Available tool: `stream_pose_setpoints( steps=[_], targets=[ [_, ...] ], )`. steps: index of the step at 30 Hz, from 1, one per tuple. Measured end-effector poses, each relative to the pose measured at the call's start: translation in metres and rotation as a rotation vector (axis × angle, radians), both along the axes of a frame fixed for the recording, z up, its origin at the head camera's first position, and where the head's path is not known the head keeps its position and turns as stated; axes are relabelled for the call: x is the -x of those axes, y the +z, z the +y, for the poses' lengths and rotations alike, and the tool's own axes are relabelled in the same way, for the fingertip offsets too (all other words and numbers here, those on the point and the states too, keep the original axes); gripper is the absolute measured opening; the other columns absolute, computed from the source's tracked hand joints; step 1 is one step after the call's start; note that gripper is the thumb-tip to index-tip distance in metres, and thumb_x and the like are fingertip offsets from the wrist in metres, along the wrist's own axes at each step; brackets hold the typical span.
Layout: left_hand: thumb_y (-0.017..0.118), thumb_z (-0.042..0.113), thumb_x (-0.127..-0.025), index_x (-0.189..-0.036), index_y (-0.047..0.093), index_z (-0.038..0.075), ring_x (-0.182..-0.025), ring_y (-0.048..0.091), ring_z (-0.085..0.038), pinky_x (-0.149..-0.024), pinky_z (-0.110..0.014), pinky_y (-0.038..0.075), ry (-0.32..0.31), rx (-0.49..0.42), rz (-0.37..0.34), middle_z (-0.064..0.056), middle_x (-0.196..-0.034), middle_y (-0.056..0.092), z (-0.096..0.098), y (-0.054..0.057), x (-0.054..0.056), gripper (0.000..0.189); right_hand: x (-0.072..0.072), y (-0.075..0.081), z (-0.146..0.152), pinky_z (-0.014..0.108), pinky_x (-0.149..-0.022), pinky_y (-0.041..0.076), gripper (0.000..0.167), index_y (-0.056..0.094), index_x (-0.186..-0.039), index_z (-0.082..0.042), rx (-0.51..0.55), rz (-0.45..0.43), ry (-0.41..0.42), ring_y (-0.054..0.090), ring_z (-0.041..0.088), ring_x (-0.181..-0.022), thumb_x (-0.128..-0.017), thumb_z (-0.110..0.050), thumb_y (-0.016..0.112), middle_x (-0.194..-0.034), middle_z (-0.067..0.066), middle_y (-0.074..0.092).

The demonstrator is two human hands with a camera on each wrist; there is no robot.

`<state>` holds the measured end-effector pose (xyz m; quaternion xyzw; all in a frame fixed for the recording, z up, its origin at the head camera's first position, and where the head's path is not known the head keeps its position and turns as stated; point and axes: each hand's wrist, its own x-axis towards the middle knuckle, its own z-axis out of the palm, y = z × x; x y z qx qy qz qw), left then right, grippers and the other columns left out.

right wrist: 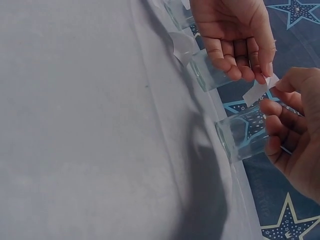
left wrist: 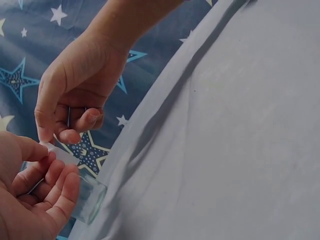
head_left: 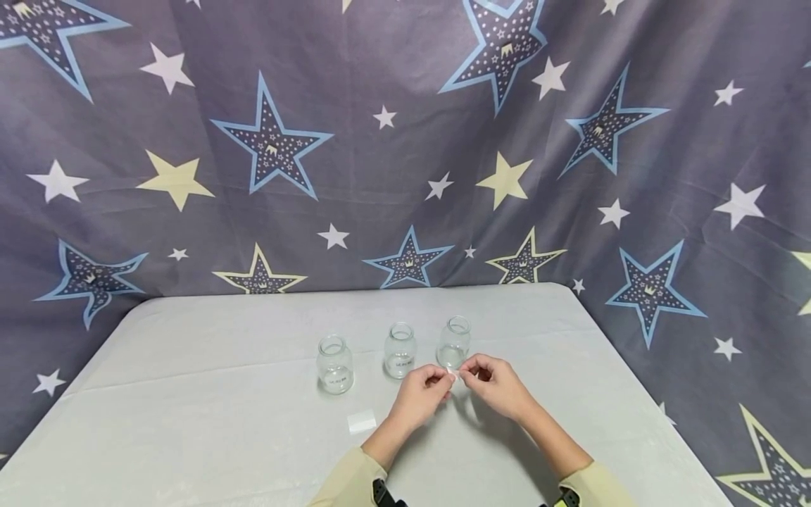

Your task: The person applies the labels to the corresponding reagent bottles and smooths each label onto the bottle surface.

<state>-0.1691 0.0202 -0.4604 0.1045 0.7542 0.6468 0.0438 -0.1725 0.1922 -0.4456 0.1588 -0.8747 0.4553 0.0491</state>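
A small white sticker [right wrist: 255,94] is stretched between both hands, in front of the rightmost glass jar [head_left: 453,341]. My left hand [head_left: 419,396] pinches one end of it between thumb and forefinger. At its other end, the right hand [head_left: 499,389] has thumb and fingertip together on a corner, seen in the right wrist view. The other fingers of both hands are loosely curled. Two more clear jars stand to the left: a middle jar [head_left: 400,350] and a left jar [head_left: 334,364], each with small dark print low on its front. No print shows on the rightmost jar.
A flat white piece of paper [head_left: 362,422] lies on the table left of my left forearm; its edge curls up in the right wrist view. A pale cloth covers the table [head_left: 190,422]. Behind it hangs a dark curtain [head_left: 355,169] with stars.
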Motion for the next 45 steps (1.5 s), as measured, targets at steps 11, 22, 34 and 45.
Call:
stream_pose_setpoints(
  steps=[11,22,34,45],
  targets=[
    [0.062,0.013,-0.087,-0.088,0.065,-0.004,-0.064,0.061,-0.017,-0.051,-0.017,0.044,0.005,0.012,0.004,-0.017,-0.074,0.065,0.0,0.001,-0.001,0.018,0.0,0.001,0.005,0.019,-0.052,0.039,0.004,0.065,-0.085,-0.007,0.077,-0.029,-0.067,0.046,0.004,-0.058,-0.087,-0.009,0.062,-0.07,0.001,0.059],
    [0.062,0.014,-0.087,-0.087,0.065,-0.004,-0.063,0.06,-0.015,-0.052,-0.019,0.045,0.012,0.042,0.006,-0.013,-0.072,0.065,-0.001,-0.002,0.0,0.018,-0.007,0.018,0.002,0.019,-0.052,0.038,0.006,0.063,-0.085,0.0,0.123,-0.034,-0.154,0.046,0.003,-0.056,-0.087,-0.004,0.06,-0.067,0.005,0.058],
    [0.063,0.013,-0.086,-0.083,0.065,-0.003,-0.057,0.053,-0.007,-0.05,-0.019,0.044,0.005,0.063,0.014,-0.006,-0.066,0.061,-0.002,-0.006,0.001,0.017,0.002,0.005,0.01,0.019,-0.052,0.04,0.005,0.063,-0.084,-0.002,0.177,-0.03,-0.265,0.051,0.007,-0.056,-0.086,-0.005,0.06,-0.065,0.006,0.058],
    [0.063,0.014,-0.085,-0.081,0.065,-0.002,-0.057,0.053,-0.009,-0.051,-0.02,0.044,-0.016,0.08,0.009,-0.013,-0.067,0.063,-0.001,-0.007,0.0,0.016,0.005,0.009,0.017,0.018,-0.052,0.039,0.006,0.064,-0.085,-0.003,0.196,-0.079,-0.401,0.056,0.01,-0.056,-0.084,-0.006,0.058,-0.061,0.002,0.058]
  ],
)
